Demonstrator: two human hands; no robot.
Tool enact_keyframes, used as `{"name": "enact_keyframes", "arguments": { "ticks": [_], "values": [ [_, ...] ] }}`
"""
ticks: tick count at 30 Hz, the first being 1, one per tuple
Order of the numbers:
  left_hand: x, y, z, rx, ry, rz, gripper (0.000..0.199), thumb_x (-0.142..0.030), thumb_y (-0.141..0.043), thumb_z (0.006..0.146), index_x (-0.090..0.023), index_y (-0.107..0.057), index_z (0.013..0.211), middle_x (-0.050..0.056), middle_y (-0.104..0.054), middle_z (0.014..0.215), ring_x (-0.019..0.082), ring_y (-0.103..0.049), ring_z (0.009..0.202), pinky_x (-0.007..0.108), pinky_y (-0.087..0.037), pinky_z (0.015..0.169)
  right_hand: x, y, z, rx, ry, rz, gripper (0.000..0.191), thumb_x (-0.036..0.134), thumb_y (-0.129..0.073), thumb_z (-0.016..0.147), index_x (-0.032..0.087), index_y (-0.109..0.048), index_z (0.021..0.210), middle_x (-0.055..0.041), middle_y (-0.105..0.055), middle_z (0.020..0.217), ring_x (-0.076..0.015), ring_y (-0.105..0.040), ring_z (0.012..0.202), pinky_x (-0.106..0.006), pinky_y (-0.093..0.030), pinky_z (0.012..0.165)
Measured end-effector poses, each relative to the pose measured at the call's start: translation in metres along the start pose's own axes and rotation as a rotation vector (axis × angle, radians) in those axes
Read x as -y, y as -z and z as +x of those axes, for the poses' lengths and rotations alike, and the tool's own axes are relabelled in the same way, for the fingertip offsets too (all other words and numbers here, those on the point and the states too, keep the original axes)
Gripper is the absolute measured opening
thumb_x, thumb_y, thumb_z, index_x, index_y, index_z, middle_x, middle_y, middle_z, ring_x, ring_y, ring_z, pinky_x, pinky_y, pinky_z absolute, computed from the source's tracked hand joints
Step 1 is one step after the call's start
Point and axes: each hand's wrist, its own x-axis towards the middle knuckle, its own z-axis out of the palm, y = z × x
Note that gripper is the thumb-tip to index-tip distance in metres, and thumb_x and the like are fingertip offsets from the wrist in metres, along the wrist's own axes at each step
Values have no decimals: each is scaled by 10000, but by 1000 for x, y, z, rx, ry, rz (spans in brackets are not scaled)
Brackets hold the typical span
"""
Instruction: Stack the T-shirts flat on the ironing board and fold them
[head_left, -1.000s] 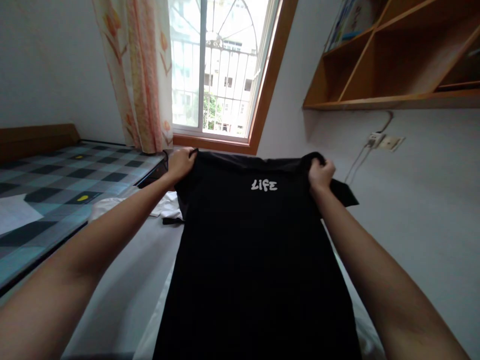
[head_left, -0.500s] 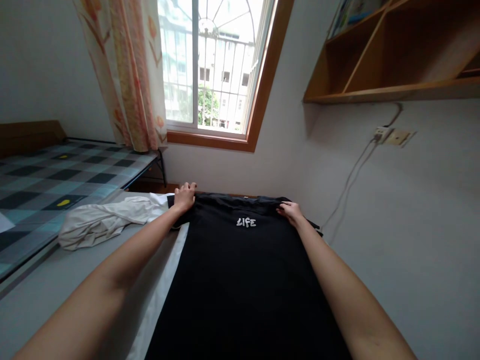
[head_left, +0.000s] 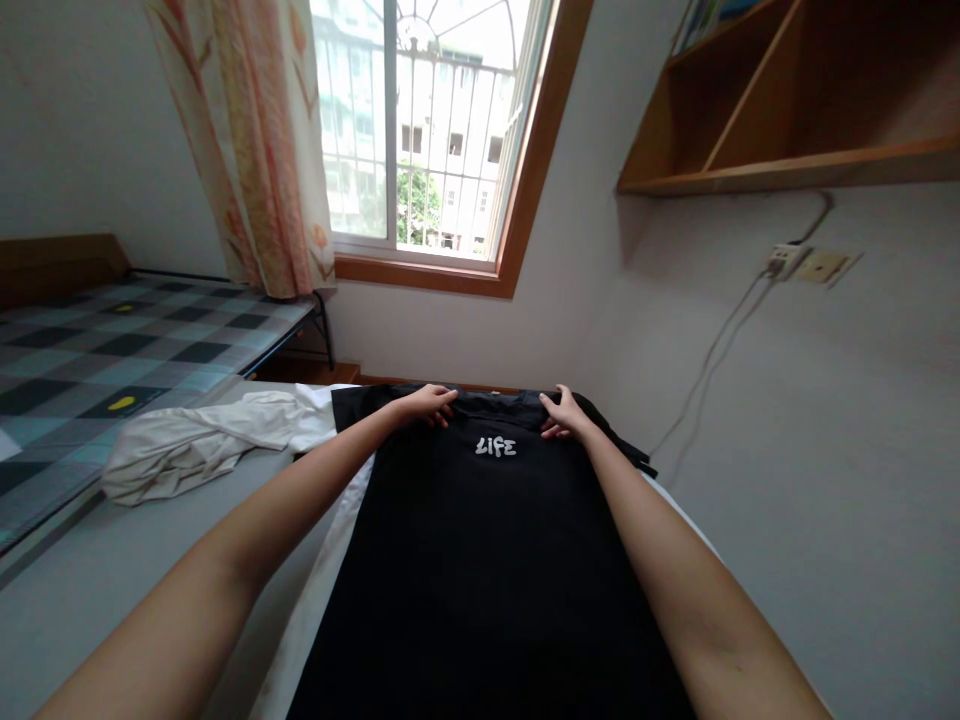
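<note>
A black T-shirt (head_left: 487,560) lies spread flat in front of me, its collar at the far end. White lettering that reads like "LIFE" (head_left: 496,447) is printed below the neck. At the left side of the collar, my left hand (head_left: 427,403) has its fingers bent on the fabric. My right hand (head_left: 566,413) holds the collar's right side, thumb pointing inward and the other fingers curled beneath. Both short sleeves fan out past the hands. Beside the left sleeve is a crumpled white cloth (head_left: 202,445).
To the left stands a bed with a checked mattress (head_left: 165,330). A curtain (head_left: 255,150) hangs by the barred window (head_left: 450,150). On the right wall are a wooden shelf (head_left: 787,165) and a socket (head_left: 821,266) with a dangling cable. Pale bedding (head_left: 322,610) shows under the shirt.
Both hands have moved inward from the shoulders to the collar, the left one farther. The left sleeve is now uncovered. The camera view has shifted slightly.
</note>
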Motion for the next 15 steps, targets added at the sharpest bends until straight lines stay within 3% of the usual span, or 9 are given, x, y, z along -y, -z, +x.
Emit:
{"name": "enact_keyframes", "arguments": {
  "ticks": [3,5,6,7,9,12,15],
  "values": [
    [-4,-1,9,-40,-95,-283,609,-561,-404,951,-244,-361,1468,167,-437,1504,228,-642,1135,292,-545,792,9,-1,1,40,107,268,774,476,-491,954,315,-26,1551,-197,-600,1324,-214,-723,937,-351,-593,747],
    [-3,-2,15,-168,-171,-328,652,-551,-368,966,-306,-185,1541,132,-314,1585,214,-540,1284,308,-526,880,10,-5,3,30,199,440,766,471,-400,986,356,115,1542,-160,-495,1462,-178,-643,1144,-347,-553,875],
    [-1,-3,18,-242,-190,-252,666,-546,-360,969,-307,-147,1553,130,-327,1579,214,-519,1305,319,-514,909,8,-7,5,23,225,465,755,459,-386,991,353,115,1545,-152,-459,1495,-169,-601,1208,-348,-530,920],
    [2,-3,20,-309,-200,-127,663,-537,-368,967,-289,-180,1553,133,-384,1548,221,-520,1304,330,-501,937,5,-8,7,11,238,428,737,440,-398,988,334,55,1560,-152,-447,1503,-170,-572,1246,-347,-508,952],
    [10,1,20,-406,-209,153,591,-498,-416,952,-223,-407,1476,135,-539,1428,242,-547,1266,340,-461,1002,-6,-7,11,-23,280,232,678,381,-489,952,247,-205,1553,-168,-500,1455,-195,-555,1262,-344,-472,998],
    [25,18,7,-476,-202,363,419,-401,-517,896,-171,-667,1211,142,-633,1295,283,-539,1250,364,-367,1100,-28,8,12,-135,446,-194,438,266,-577,879,148,-594,1300,-159,-618,1307,-236,-564,1225,-352,-418,1055],
    [40,46,-14,-612,-122,493,417,-359,-564,844,-142,-673,1183,204,-565,1345,375,-440,1315,491,-300,1121,-50,37,8,-329,501,-563,333,222,-533,877,146,-684,1164,-149,-624,1274,-270,-544,1213,-393,-389,1071]
  ]
}}
